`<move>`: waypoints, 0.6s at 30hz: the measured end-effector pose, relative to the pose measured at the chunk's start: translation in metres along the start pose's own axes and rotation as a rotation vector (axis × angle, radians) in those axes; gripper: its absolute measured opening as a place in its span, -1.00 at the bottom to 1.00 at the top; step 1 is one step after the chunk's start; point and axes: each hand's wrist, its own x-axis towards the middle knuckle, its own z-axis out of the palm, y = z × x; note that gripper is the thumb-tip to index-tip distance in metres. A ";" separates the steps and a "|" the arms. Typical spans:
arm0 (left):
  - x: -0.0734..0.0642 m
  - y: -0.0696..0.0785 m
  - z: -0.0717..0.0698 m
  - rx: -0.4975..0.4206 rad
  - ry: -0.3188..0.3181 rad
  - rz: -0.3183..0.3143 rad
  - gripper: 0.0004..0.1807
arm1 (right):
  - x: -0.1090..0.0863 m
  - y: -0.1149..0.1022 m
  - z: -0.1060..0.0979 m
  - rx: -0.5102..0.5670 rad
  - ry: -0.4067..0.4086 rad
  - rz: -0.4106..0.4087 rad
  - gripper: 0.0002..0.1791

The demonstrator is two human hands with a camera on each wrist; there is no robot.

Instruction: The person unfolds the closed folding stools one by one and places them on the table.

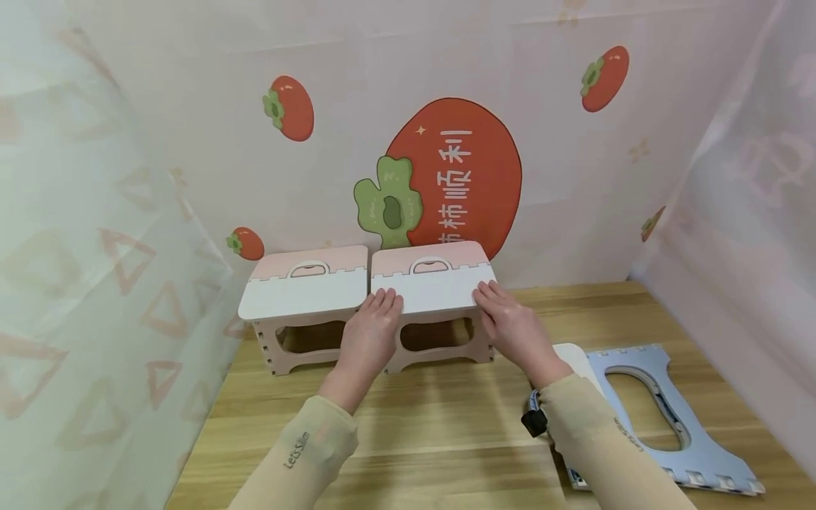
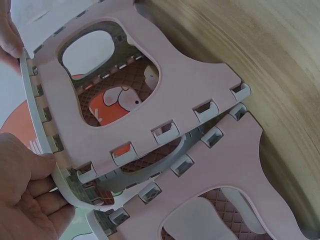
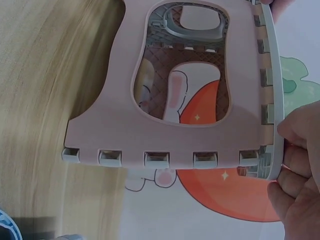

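Observation:
Two pink-and-white folding step stools stand upright side by side against the back wall. My left hand [image 1: 371,329] grips the front left corner of the right-hand stool [image 1: 433,292], at the edge of its white top. At the front right corner of that same top, my right hand [image 1: 515,327] holds the edge. Both wrist views show thumb and fingers bent about the rim of the top. The left-hand stool [image 1: 299,296] stands close beside it, a narrow gap between their tops. Each top has a carry handle [image 1: 431,265], which neither hand touches.
A blue-and-white folding stool [image 1: 710,443] lies on the wood-grain table [image 1: 446,439] at the right, partly behind my right sleeve. Cloth with a persimmon print [image 1: 472,170] covers the back wall. Pale cloth walls [image 1: 76,283] close in both sides.

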 end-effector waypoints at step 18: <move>0.013 -0.001 0.004 -0.029 -0.073 -0.029 -0.54 | 0.003 0.007 0.004 -0.047 0.004 0.029 -0.52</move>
